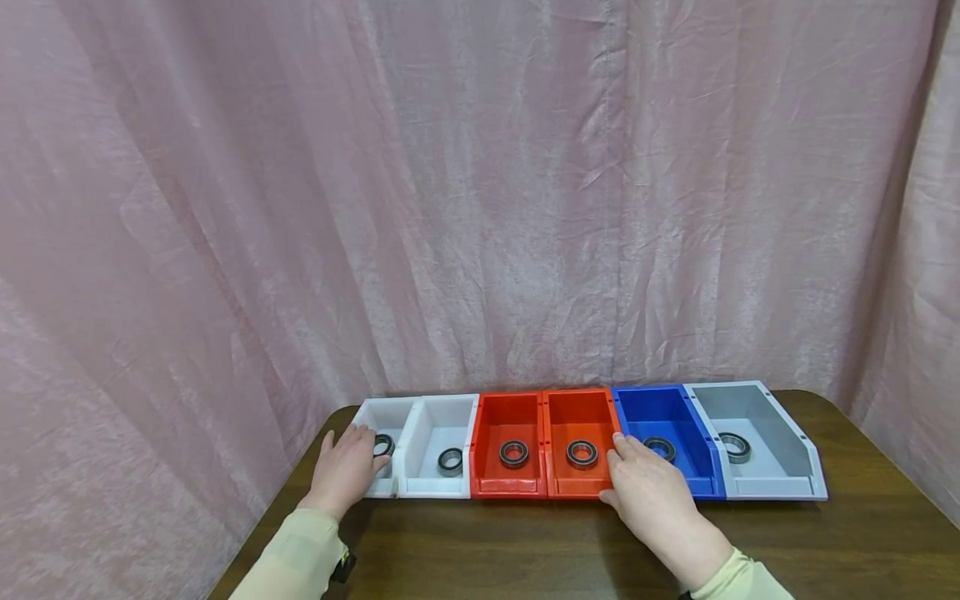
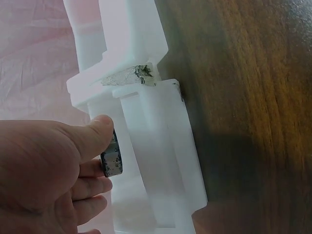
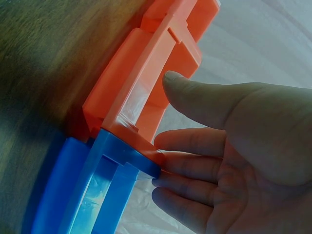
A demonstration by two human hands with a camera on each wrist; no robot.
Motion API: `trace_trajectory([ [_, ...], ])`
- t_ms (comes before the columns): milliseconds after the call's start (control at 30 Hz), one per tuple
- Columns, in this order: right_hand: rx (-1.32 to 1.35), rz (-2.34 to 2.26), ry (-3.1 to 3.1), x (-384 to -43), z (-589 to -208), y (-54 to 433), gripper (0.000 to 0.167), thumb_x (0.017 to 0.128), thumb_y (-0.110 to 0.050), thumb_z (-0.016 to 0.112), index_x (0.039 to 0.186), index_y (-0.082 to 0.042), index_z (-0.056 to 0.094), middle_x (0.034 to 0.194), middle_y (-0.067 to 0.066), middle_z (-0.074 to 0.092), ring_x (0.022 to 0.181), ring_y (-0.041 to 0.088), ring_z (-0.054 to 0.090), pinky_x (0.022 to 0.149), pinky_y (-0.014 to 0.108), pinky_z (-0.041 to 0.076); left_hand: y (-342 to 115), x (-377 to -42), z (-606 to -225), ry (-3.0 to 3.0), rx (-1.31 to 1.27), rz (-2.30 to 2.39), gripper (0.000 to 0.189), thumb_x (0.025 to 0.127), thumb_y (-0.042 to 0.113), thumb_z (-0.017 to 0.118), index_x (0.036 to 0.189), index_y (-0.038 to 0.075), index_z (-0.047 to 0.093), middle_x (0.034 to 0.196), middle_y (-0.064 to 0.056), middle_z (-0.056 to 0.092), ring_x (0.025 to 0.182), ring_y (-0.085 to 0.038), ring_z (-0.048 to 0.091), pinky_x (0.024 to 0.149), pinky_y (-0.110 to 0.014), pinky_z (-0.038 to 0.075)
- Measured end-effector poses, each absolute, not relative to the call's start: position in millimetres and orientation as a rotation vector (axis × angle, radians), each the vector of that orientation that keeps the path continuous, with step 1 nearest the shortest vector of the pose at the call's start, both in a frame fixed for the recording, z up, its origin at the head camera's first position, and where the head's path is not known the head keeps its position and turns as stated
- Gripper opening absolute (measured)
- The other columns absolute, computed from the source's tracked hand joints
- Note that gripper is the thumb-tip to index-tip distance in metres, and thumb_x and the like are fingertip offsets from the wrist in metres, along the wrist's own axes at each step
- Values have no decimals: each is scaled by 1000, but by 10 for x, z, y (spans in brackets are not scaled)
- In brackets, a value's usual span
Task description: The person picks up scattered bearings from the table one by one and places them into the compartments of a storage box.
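At the leftmost white bin, my left hand pinches a ball bearing between thumb and fingers. That bearing is seen edge-on in the left wrist view, inside the bin's front part. My right hand hovers over the border between the orange bin and the blue bin. Its fingers are extended near the shared wall and nothing lies between them and the thumb; whether they touch the wall I cannot tell. A bearing lies flat in the orange bin, and another bearing sits in the blue one.
Another white bin, a red bin and a grey bin complete the row. Each holds one bearing, such as the grey bin's bearing. The bins stand on a brown wooden table, before a pink curtain.
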State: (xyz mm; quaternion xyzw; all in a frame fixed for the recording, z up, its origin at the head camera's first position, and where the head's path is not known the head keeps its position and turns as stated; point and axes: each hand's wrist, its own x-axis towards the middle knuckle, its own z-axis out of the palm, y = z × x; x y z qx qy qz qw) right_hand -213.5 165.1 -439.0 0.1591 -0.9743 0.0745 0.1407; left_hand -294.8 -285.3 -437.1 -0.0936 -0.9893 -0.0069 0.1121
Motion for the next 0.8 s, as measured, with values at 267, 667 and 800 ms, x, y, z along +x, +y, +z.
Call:
trace_trajectory([
  [267, 455, 223, -2827, -2130, -4385, 1642, 56, 89, -30, 94, 126, 8, 76, 143, 30, 68, 133, 47, 65, 111, 59, 54, -2851, -3029, -4422, -2924, -266, 10, 54, 105, 32, 78, 136, -10, 65, 148, -31, 63, 148, -52, 49, 123, -77, 28],
  [667, 446, 228, -2838, -2129, -4382, 1635, 57, 89, -30, 93, 127, 8, 75, 144, 30, 67, 134, 47, 64, 111, 58, 54, -2824, -3095, -4437, -2901, -301, 22, 43, 103, 28, 80, 125, -8, 68, 133, -28, 69, 143, -52, 55, 120, -73, 35],
  [800, 441, 226, -2847, -2127, -4384, 1637, 58, 89, -30, 93, 128, 9, 75, 145, 30, 66, 135, 47, 64, 112, 58, 53, -2806, -3113, -4437, -2919, -297, 1, 44, 104, 24, 79, 126, -11, 67, 137, -31, 68, 143, -53, 54, 121, -71, 36],
])
